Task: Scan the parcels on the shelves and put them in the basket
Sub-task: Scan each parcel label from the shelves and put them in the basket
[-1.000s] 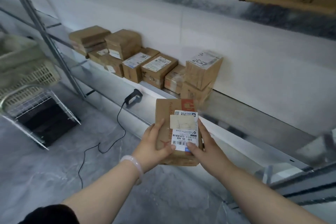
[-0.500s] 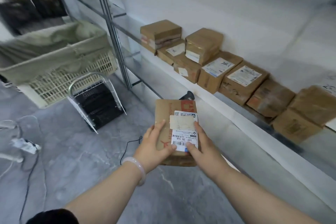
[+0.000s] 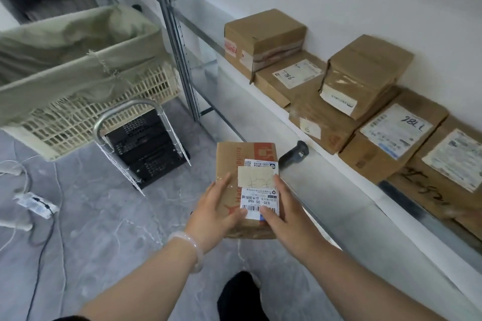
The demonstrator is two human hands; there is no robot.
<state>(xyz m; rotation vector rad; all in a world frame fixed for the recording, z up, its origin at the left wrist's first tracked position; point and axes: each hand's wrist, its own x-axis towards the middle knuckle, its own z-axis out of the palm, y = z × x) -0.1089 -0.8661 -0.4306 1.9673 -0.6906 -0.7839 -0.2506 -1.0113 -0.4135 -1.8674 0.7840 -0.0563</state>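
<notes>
Now basket nearer; hands still holding parcel.

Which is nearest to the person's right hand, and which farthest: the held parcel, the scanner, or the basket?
1. Held parcel: gripped by the right hand.
2. Scanner: on the shelf edge just beyond the parcel.
3. Basket: far left, on the cart.
</notes>
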